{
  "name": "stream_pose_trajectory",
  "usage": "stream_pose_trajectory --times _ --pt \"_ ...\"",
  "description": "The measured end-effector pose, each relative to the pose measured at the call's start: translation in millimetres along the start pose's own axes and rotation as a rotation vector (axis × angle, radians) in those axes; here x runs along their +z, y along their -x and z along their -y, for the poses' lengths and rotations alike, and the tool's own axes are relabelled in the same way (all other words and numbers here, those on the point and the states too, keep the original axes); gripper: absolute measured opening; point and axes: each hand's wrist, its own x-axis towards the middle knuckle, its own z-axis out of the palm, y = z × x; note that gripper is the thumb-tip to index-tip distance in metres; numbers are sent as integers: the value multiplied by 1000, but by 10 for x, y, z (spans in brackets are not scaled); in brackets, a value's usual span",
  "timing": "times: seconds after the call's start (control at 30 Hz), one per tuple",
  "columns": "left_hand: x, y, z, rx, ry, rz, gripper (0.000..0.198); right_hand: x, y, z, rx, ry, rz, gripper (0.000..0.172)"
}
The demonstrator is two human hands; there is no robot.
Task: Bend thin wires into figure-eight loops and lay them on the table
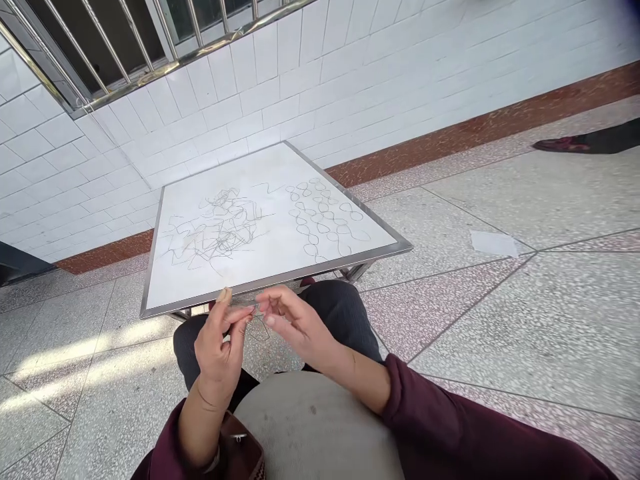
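Near the front edge of the table, my left hand (220, 343) is closed, its thumb and index finger pinching a thin dark wire (260, 337) that bends into a small loop below the fingertips. A tan wrapping covers one of its fingertips. My right hand (300, 327) is just beside it, fingers curved and thumb apart from them; its fingertips are close to the wire, and I see nothing gripped there. On the white tabletop (270, 267) lie a tangled heap of thin wires (225, 227) at left and rows of linked wire loops (325, 217) at right.
The table has a metal rim (280, 276) and stands against a white tiled wall (280, 67). Metal window bars (135, 40) are at upper left. White paper (495, 244) lies on the speckled floor at right. Another person's shoe (563, 144) shows beyond it.
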Motion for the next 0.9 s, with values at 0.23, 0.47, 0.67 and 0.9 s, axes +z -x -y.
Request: stream_pose_trajectory --times 0.23,0.47,0.67,0.9 --pt "19 -65 -20 259 -170 90 68 24 -82 34 267 -411 64 19" --pt "59 28 64 177 -96 -49 74 115 -24 -13 263 -446 -56 19" --pt "98 66 -58 -186 132 -133 73 104 -26 -16 287 -448 -114 22" --pt "112 51 -145 -473 306 -201 74 111 -45 -10 312 -497 -120 22"
